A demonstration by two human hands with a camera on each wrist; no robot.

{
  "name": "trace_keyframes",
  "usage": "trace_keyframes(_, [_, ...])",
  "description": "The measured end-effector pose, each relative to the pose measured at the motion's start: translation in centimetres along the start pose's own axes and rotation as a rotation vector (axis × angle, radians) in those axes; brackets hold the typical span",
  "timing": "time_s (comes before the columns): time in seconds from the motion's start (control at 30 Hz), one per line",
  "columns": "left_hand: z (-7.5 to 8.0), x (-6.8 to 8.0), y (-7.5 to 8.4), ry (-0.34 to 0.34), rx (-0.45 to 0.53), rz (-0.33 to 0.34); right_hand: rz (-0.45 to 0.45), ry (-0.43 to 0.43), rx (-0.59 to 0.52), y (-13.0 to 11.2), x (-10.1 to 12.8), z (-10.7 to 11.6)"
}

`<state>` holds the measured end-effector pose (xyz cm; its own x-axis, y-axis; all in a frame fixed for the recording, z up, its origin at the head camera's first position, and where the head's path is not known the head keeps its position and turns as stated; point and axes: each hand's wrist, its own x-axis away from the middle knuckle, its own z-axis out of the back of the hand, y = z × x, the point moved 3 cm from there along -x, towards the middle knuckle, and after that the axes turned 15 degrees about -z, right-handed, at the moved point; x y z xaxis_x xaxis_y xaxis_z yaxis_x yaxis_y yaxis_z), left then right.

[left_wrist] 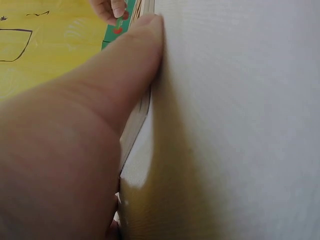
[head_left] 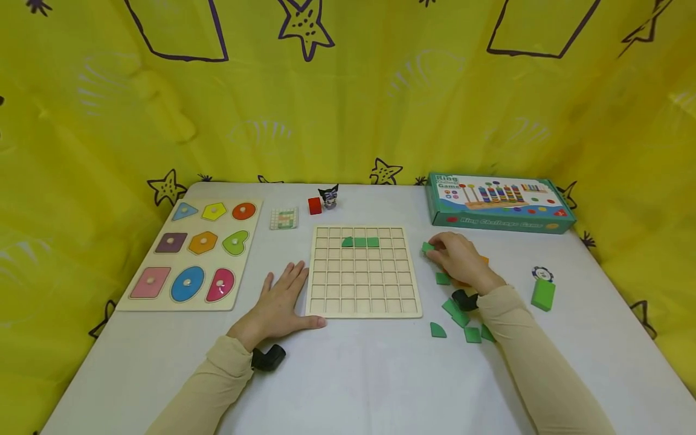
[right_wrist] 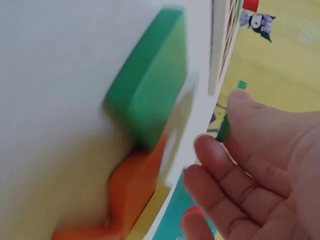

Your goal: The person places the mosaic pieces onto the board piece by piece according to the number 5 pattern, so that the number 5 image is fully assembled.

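Note:
My right hand (head_left: 462, 260) pinches a small green tile (head_left: 427, 247) between thumb and fingers, just right of a wooden grid board (head_left: 361, 284). Part of that tile is hidden by the fingers. Three green pieces sit in a row near the board's top: a rounded one (head_left: 347, 242) and two squares (head_left: 367, 242). Flat on the table, my left hand (head_left: 280, 308) has its fingers spread along the board's left side. Its thumb (left_wrist: 135, 55) lies at the near left corner. Orange pieces (right_wrist: 132, 187) are partly covered beneath the right hand.
Several loose green tiles (head_left: 455, 313) lie around my right forearm. Further right are a green block (head_left: 543, 295) and a chip (head_left: 542, 273). A shape puzzle (head_left: 185, 254), pattern card (head_left: 284, 219), red block (head_left: 315, 205), figurine (head_left: 328, 197) and game box (head_left: 500, 203) stand around the board.

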<state>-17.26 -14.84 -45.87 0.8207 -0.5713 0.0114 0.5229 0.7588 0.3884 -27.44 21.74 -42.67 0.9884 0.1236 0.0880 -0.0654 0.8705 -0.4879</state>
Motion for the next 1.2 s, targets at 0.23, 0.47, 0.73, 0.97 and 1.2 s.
trace_keyframes(0.23, [0.0,0.0,0.0,0.002,-0.005,0.000,0.055,0.024,-0.053,-1.9,-0.3,-0.4])
trace_keyframes(0.47, [0.1,0.0,0.0,0.005,-0.003,-0.002,0.125,0.057,-0.064,-4.0,-0.9,-1.2])
trace_keyframes(0.73, [0.1,-0.1,0.0,0.004,0.005,0.000,0.153,0.047,0.000,-6.5,-2.0,-1.9])
trace_keyframes(0.97, [0.1,-0.1,0.0,-0.003,0.000,0.006,0.110,-0.011,0.037,-7.6,-3.0,-2.5])
trace_keyframes(1.2, [0.1,-0.1,0.0,-0.002,0.000,0.004,0.085,-0.039,0.048,-7.7,-3.3,-3.1])
